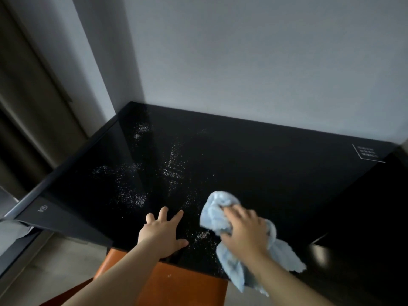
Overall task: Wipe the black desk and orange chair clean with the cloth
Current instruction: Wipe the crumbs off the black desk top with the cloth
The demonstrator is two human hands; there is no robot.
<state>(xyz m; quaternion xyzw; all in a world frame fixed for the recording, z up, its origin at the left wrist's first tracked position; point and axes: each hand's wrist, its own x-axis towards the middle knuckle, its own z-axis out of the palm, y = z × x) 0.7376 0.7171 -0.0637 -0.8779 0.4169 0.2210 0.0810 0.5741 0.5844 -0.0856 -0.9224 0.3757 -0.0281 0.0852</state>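
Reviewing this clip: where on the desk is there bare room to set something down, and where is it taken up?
The black desk is bare across its right and back, between the wall, the white label and the cloth. White specks cover the left-centre. The near edge is crowded: the left hand lies flat, the right hand grips the cloth.

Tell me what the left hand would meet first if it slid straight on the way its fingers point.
Probably the white specks on the desk, just beyond the left hand; the wall comes far later.
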